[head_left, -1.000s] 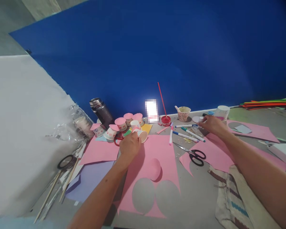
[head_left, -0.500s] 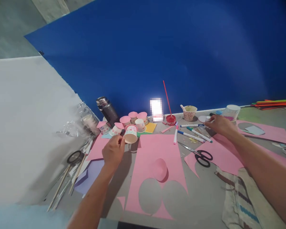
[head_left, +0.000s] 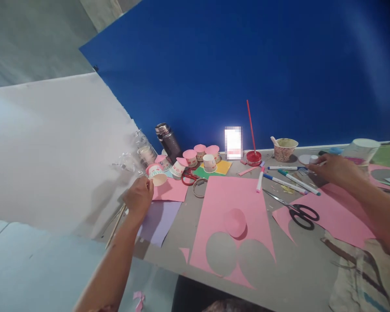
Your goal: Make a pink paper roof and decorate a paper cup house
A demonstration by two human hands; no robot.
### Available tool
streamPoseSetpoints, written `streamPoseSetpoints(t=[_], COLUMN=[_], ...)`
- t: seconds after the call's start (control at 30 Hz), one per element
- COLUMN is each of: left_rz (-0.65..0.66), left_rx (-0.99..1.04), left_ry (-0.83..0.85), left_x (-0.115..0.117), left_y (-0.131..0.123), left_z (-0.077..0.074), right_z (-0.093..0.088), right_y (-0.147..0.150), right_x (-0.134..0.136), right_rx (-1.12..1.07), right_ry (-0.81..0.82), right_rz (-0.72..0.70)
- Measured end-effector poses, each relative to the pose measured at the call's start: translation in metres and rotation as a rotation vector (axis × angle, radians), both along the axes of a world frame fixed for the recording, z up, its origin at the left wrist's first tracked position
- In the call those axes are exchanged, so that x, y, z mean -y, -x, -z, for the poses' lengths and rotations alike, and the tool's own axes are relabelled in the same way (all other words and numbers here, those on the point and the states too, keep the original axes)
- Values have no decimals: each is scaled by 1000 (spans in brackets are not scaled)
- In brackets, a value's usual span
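Note:
My left hand (head_left: 138, 197) is closed on a patterned paper cup (head_left: 155, 170), tilted so that its open mouth faces me. This cup is in front of several small cups with pink paper tops, one of them a cup with a pink cone (head_left: 179, 168). A plain-topped paper cup (head_left: 209, 164) stands to their right. At the right, my right hand (head_left: 333, 170) has its fingers closed at a small white cap-like object (head_left: 313, 160), beside a flat white disc (head_left: 303, 159). Part of that object is hidden by the fingers.
A pink sheet (head_left: 227, 190) with round cut-outs lies in the middle, a pink paper cone (head_left: 235, 222) on it. Black-handled scissors (head_left: 301, 215), several markers (head_left: 287, 184), a red pot (head_left: 254, 159) with a stick, a thermos (head_left: 169, 143) and a tape roll (head_left: 199, 188) are around.
My left hand has carried the paper cup leftward, past the pink-topped cups. The view has turned left, so the table's things appear further right. My right hand stays at the white object.

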State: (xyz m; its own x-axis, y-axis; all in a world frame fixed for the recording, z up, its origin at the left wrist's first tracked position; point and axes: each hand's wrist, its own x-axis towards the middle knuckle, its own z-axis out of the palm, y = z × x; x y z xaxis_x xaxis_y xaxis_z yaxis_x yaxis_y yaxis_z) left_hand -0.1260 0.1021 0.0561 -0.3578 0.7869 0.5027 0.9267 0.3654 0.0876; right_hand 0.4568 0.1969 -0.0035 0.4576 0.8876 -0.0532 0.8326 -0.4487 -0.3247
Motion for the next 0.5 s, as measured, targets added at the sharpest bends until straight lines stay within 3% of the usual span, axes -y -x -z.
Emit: streamPoseSetpoints(t=[0.13,0.27,0.37,0.5], left_rz=[56,208,428,590], left_rx=[86,237,401,573], left_ry=[17,-43,-20,-19], left_x=[-2,-14,-43,-97], left_y=[-4,-39,-83,-132], left_z=[8,5,12,34], right_z=[-1,3,6,4], right_y=[1,0,-1,2], right_x=[1,0,-1,1], right_rx=[-8,-13,-15,-26], right_ry=[28,2,-21,-44], right_rz=[7,-13,-20,-31])
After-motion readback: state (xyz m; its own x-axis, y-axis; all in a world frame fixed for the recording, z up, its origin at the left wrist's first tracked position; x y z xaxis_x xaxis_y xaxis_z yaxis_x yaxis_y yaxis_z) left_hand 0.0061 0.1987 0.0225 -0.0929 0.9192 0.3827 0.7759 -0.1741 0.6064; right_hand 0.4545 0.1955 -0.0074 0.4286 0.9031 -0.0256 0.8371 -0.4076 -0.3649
